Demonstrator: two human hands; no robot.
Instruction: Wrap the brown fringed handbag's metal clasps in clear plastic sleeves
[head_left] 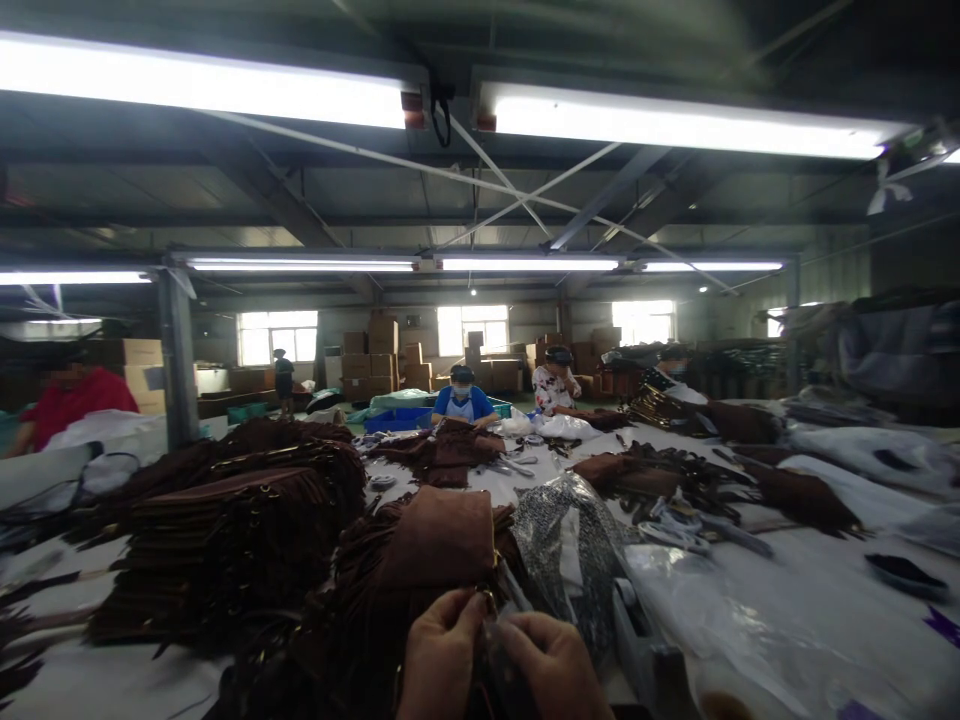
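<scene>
The person's left hand (441,655) and right hand (551,668) are close together at the bottom of the view. The fingertips of both hands pinch a small dark thing (491,632) between them; it is too blurry to tell what it is. Just behind the hands lies a brown bag (439,535) on a heap of brown pieces. A tall stack of brown bags (232,520) stands to the left. A clear plastic bag (570,540) sits to the right on the white table (810,590). Other people work far across the table.
</scene>
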